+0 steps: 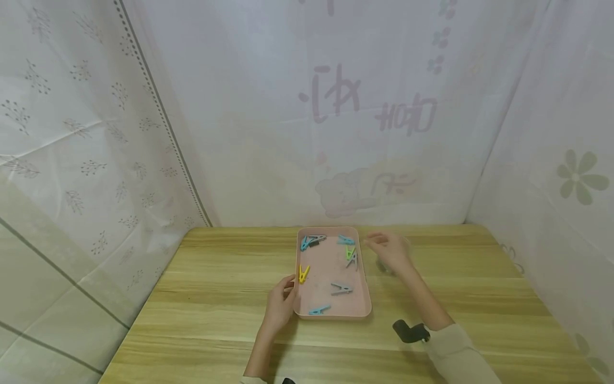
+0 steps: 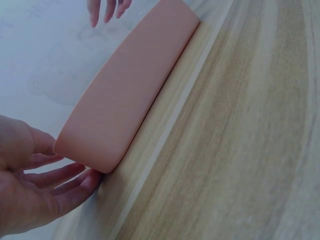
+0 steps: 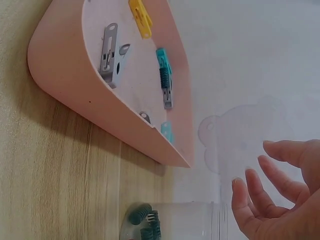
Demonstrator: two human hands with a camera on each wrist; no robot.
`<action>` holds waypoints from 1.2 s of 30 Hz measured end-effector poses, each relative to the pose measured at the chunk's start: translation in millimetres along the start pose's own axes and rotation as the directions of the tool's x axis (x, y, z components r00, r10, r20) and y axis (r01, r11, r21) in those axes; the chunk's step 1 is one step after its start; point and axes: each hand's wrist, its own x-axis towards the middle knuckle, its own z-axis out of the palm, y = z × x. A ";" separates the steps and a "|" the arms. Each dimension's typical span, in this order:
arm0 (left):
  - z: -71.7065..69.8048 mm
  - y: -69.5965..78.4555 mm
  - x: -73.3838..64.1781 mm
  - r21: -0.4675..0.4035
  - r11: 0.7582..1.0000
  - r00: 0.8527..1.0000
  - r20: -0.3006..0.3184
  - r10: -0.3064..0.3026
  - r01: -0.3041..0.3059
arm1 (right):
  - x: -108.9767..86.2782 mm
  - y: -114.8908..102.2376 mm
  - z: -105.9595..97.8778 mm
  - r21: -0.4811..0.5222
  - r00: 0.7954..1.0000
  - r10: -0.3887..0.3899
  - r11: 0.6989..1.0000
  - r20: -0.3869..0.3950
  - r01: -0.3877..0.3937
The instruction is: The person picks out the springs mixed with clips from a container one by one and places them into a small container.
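My left hand [image 1: 280, 304] grips the near left side of the pink tray [image 1: 331, 317], thumb at the rim and fingers against the outer wall. Inside lie several clothespins: a yellow clothespin [image 1: 304, 274], a green clothespin [image 1: 349, 253], grey ones such as this clothespin [image 1: 341, 288], and blue ones such as this clothespin [image 1: 319, 310]. A dark coiled piece [image 3: 164, 78] lies among the pins at the far left. Beyond the tray's right edge, my right hand [image 1: 390, 253] hovers empty, fingers loosely bent, over a clear jar [image 3: 187, 220] holding dark green coiled pieces [image 3: 145, 220].
The tray and jar stand on a wood-grain table [image 1: 216, 298]. Pale printed curtains [image 1: 259, 133] hang behind it and on both sides. A black wrist mount [image 1: 410, 332] sticks out from the right sleeve.
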 end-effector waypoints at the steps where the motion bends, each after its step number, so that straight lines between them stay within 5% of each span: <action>1: 0.1 -0.1 0.0 0.000 1.000 1.000 0.000 -0.002 0.002 | 0.5 0.1 0.7 0.007 1.000 -0.001 1.000 0.008 0.001; 17: -0.5 -0.8 0.1 -0.017 1.000 1.000 0.006 -0.007 0.007 | 9.8 -7.6 12.7 0.123 0.994 0.034 0.991 0.104 -0.047; 36: -1.8 -0.9 -0.2 -0.031 0.999 1.000 0.012 -0.016 0.017 | 18.4 -9.2 32.2 0.078 0.993 0.016 0.997 0.114 -0.025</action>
